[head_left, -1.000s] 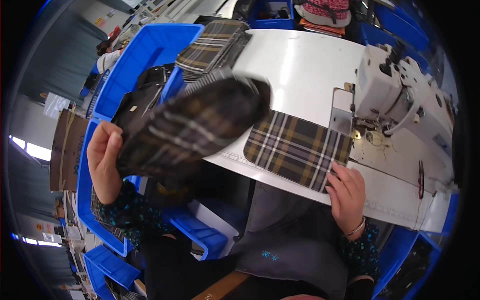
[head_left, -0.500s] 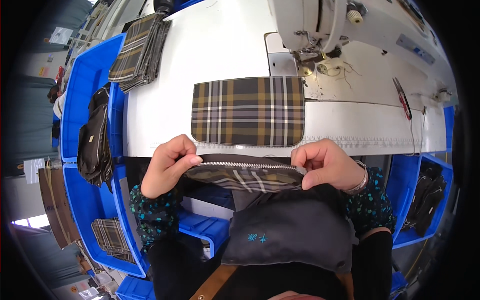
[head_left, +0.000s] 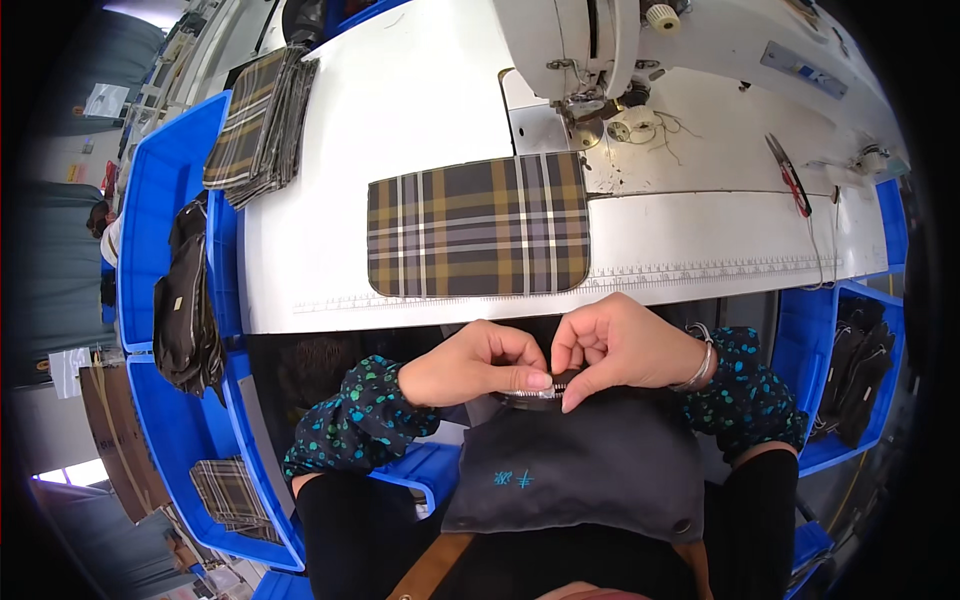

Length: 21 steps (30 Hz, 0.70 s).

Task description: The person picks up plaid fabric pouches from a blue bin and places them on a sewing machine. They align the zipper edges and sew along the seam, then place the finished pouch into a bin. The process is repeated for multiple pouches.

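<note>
Zipper apparently within left fingers and right fingers

1. White sewing machine is standing on the far side of the white table.
2. Snips with red on the handles are lying on the tabletop, right of the machine, blades pointing away.
3. Loose threads are trailing beside a round white part.
4. Ruler scale is running along the table's near edge.
5. Left blue bin is holding dark fabric goods, partly hanging over its edge.
6. Right blue bin is holding more dark goods.
7. Brown cardboard is standing left of the bins.
8. Grey-green curtain is hanging behind.
</note>
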Available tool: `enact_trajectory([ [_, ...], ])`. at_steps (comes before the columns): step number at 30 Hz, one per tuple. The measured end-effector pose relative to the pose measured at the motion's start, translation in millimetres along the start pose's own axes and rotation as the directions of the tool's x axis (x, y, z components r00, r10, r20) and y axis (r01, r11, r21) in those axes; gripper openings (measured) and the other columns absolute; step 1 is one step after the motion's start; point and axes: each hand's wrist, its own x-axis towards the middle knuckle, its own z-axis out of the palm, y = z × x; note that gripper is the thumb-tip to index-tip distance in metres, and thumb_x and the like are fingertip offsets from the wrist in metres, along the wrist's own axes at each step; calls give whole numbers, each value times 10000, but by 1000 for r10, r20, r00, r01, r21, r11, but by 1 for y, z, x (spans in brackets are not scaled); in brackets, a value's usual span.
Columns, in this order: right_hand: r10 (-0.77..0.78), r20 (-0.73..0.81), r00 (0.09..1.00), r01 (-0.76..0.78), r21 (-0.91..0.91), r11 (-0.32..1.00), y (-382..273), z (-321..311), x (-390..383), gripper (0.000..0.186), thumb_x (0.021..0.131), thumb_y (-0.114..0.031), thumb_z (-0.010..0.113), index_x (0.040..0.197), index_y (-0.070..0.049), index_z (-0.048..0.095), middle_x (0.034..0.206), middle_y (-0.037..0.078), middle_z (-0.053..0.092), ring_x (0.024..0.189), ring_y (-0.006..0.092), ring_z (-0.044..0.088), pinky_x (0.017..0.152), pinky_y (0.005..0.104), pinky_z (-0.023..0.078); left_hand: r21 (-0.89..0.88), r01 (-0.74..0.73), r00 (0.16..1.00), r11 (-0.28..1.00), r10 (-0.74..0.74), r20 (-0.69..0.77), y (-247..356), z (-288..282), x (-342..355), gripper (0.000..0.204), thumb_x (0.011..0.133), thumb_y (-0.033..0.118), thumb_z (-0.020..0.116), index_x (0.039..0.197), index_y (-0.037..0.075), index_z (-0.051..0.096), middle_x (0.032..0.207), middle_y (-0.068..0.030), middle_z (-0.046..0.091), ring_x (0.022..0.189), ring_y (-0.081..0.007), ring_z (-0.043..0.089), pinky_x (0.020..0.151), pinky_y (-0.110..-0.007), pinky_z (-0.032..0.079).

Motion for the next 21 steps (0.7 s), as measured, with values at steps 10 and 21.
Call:
enact_trajectory([
  [10,88,40,995,-92,145,985,4,-1,-6,262,993,-243,769,1080,2,732,774,-31,658,556,7,482,501,192,368,776,-378,664,504,732,-151,13,32,0,66,871,68,821,931,69,795,832,-71,686,740,-226,684,647,-320,540],
  [21,-50,44,998,55,-140,989,1,-14,-32,190,900,-193,855,948,-17,801,744,-21,650,617,14,488,557,235,363,709,-121,821,695,471,-322,7,9,-9,172,1050,26,598,1192,14,694,922,-96,713,741,-187,674,682,-267,538],
])
